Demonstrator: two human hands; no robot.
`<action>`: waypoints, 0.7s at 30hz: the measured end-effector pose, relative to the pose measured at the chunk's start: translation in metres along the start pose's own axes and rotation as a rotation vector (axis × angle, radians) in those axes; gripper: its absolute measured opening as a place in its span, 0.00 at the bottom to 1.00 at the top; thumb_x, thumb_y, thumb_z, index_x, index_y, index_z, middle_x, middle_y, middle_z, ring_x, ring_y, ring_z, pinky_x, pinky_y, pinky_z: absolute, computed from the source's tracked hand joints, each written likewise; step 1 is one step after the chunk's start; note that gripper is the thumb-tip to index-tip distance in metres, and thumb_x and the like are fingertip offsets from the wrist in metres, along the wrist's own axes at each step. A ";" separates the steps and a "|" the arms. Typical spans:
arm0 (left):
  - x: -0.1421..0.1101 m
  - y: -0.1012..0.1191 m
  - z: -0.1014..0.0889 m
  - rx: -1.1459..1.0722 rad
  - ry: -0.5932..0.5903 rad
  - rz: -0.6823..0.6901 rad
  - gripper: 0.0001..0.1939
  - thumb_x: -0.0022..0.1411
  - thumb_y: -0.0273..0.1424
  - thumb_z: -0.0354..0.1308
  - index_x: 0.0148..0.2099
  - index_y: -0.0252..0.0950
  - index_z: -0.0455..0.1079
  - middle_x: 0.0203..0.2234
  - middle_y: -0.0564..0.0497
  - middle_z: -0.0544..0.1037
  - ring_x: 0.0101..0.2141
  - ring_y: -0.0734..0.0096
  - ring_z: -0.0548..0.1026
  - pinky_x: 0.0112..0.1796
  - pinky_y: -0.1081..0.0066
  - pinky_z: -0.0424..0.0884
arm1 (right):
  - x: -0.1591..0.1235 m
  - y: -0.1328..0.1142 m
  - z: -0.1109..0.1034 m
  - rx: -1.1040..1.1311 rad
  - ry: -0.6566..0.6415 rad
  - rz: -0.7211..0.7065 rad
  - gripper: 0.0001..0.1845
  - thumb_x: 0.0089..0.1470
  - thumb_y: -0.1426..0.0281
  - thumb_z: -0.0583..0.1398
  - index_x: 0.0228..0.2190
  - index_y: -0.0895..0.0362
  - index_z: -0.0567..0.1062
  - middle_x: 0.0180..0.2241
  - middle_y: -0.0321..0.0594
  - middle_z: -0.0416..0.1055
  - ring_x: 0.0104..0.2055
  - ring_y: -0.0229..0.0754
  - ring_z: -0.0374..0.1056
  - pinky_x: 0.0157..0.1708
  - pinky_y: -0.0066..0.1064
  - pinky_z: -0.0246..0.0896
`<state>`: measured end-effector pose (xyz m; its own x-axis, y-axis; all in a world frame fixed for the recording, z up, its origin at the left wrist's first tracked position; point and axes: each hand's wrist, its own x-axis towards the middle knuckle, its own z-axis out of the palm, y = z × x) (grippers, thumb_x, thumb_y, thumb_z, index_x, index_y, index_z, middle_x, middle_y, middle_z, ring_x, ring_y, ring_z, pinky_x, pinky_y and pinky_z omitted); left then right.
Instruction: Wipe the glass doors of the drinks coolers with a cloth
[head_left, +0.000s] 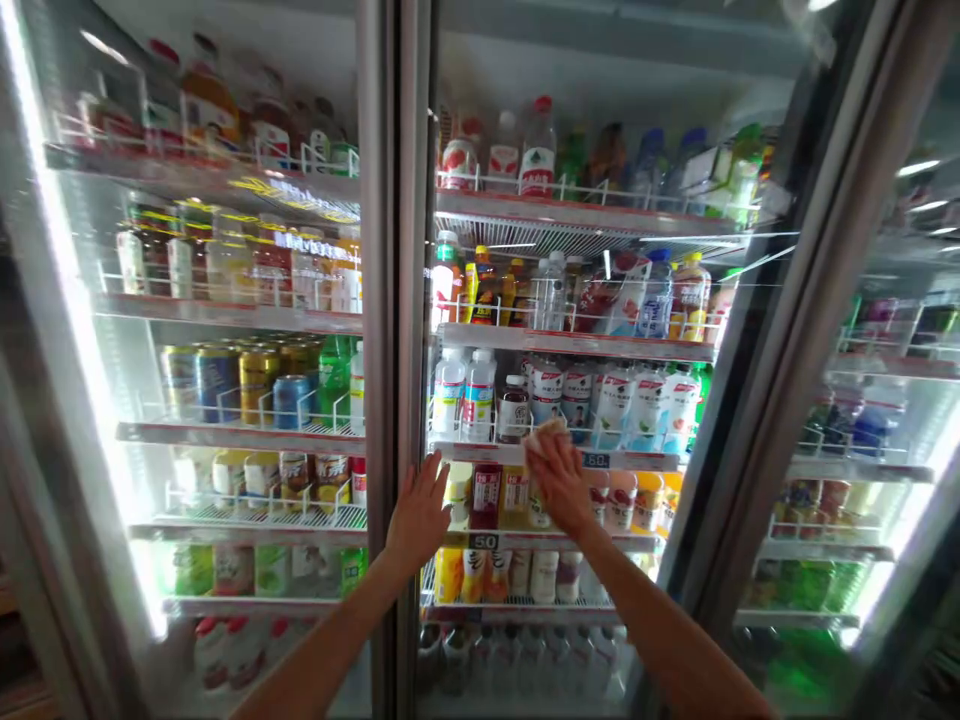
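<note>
Straight ahead stands a drinks cooler with glass doors. My right hand (559, 485) presses a pale cloth (546, 434) to the middle door's glass, in front of the shelves of bottles. The fingers lie over the cloth, which is bunched along their tips. My left hand (418, 515) rests with fingers apart at the left edge of the same door, by the metal door frame (416, 330). It holds nothing. Behind the glass, near the right hand, are white bottles (613, 405) and a small dark bottle (514, 408).
A second glass door at left shows shelves with cans (259, 385) and bottles (206, 105). A slanting metal frame (806, 300) borders the middle door on the right, with another stocked section beyond. A price label (483, 541) marks a lower shelf. Reflections streak the glass.
</note>
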<state>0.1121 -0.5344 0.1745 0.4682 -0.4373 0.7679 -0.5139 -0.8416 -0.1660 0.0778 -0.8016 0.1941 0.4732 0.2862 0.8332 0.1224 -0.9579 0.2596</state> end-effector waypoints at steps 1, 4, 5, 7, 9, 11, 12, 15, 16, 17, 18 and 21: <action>-0.001 -0.003 0.002 0.005 0.011 0.000 0.26 0.56 0.27 0.45 0.58 0.30 0.57 0.60 0.40 0.55 0.60 0.60 0.52 0.58 0.55 0.53 | -0.006 0.028 -0.007 -0.039 0.081 0.136 0.28 0.54 0.73 0.50 0.57 0.51 0.58 0.62 0.43 0.48 0.65 0.50 0.40 0.59 0.52 0.40; -0.002 0.000 0.009 0.021 0.031 -0.009 0.27 0.56 0.27 0.45 0.58 0.29 0.56 0.60 0.39 0.55 0.61 0.60 0.52 0.58 0.56 0.53 | -0.010 0.084 -0.018 -0.092 0.413 0.522 0.28 0.55 0.73 0.47 0.58 0.57 0.57 0.63 0.51 0.41 0.64 0.56 0.40 0.55 0.57 0.46; -0.001 0.006 0.012 0.022 0.047 -0.034 0.27 0.56 0.27 0.46 0.59 0.29 0.56 0.60 0.38 0.54 0.61 0.58 0.51 0.58 0.54 0.53 | -0.007 0.087 -0.019 -0.085 0.493 0.584 0.29 0.55 0.73 0.47 0.59 0.58 0.55 0.64 0.52 0.38 0.64 0.57 0.39 0.55 0.58 0.46; 0.005 0.022 0.019 0.007 0.098 -0.117 0.28 0.56 0.28 0.47 0.60 0.30 0.54 0.61 0.36 0.51 0.61 0.54 0.48 0.56 0.52 0.54 | 0.001 0.073 -0.015 -0.045 0.509 0.510 0.31 0.55 0.74 0.48 0.60 0.58 0.51 0.64 0.51 0.36 0.65 0.57 0.36 0.55 0.57 0.47; 0.011 0.038 0.026 -0.016 0.157 -0.208 0.29 0.57 0.29 0.47 0.61 0.30 0.51 0.62 0.36 0.47 0.62 0.51 0.45 0.55 0.51 0.57 | 0.006 0.051 -0.011 0.002 0.337 0.198 0.32 0.54 0.75 0.49 0.60 0.54 0.51 0.64 0.45 0.41 0.65 0.53 0.37 0.57 0.52 0.48; 0.014 0.047 0.031 -0.024 0.187 -0.272 0.31 0.57 0.29 0.47 0.62 0.31 0.47 0.63 0.36 0.45 0.62 0.51 0.45 0.54 0.51 0.59 | 0.007 0.048 -0.012 0.015 0.170 -0.088 0.30 0.54 0.75 0.50 0.59 0.50 0.55 0.62 0.39 0.48 0.64 0.48 0.41 0.58 0.47 0.49; 0.014 0.047 0.033 -0.020 0.184 -0.287 0.31 0.58 0.28 0.46 0.63 0.32 0.46 0.62 0.36 0.46 0.62 0.52 0.46 0.53 0.51 0.59 | 0.006 0.056 -0.016 0.004 0.151 -0.135 0.30 0.54 0.74 0.51 0.58 0.49 0.56 0.62 0.39 0.50 0.64 0.47 0.42 0.58 0.46 0.48; 0.011 0.043 0.032 -0.002 0.137 -0.276 0.30 0.59 0.27 0.45 0.63 0.33 0.45 0.62 0.37 0.50 0.60 0.54 0.52 0.53 0.50 0.60 | 0.014 0.107 -0.029 -0.042 0.407 0.147 0.28 0.55 0.73 0.50 0.58 0.51 0.57 0.63 0.43 0.44 0.64 0.52 0.42 0.58 0.52 0.46; 0.012 0.044 0.029 -0.005 0.130 -0.265 0.29 0.59 0.27 0.44 0.63 0.34 0.45 0.61 0.37 0.52 0.60 0.55 0.53 0.53 0.50 0.60 | 0.021 0.122 -0.032 -0.039 0.524 0.280 0.28 0.55 0.73 0.50 0.58 0.53 0.57 0.64 0.45 0.40 0.64 0.54 0.41 0.57 0.54 0.45; 0.015 0.048 0.025 -0.019 0.136 -0.253 0.29 0.60 0.27 0.43 0.63 0.35 0.45 0.61 0.38 0.53 0.59 0.56 0.55 0.53 0.50 0.60 | 0.030 0.131 -0.033 -0.022 0.612 0.366 0.29 0.55 0.74 0.50 0.58 0.54 0.56 0.64 0.46 0.37 0.64 0.55 0.39 0.57 0.56 0.44; 0.021 0.056 0.020 -0.047 0.155 -0.240 0.28 0.61 0.27 0.42 0.63 0.35 0.45 0.60 0.39 0.54 0.59 0.58 0.55 0.54 0.50 0.60 | 0.040 0.132 -0.033 0.006 0.646 0.382 0.29 0.55 0.74 0.50 0.58 0.54 0.56 0.65 0.46 0.35 0.65 0.56 0.38 0.57 0.56 0.44; 0.056 0.099 0.000 -0.214 0.214 -0.145 0.26 0.63 0.28 0.40 0.63 0.38 0.44 0.61 0.42 0.55 0.60 0.65 0.53 0.56 0.55 0.59 | 0.065 0.100 -0.024 0.112 0.511 0.110 0.28 0.55 0.74 0.51 0.57 0.50 0.58 0.63 0.43 0.43 0.65 0.53 0.39 0.58 0.53 0.47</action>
<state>0.0876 -0.6421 0.2010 0.3974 -0.2222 0.8903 -0.6027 -0.7948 0.0707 0.1001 -0.8784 0.2861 0.0069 0.1307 0.9914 0.2019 -0.9712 0.1267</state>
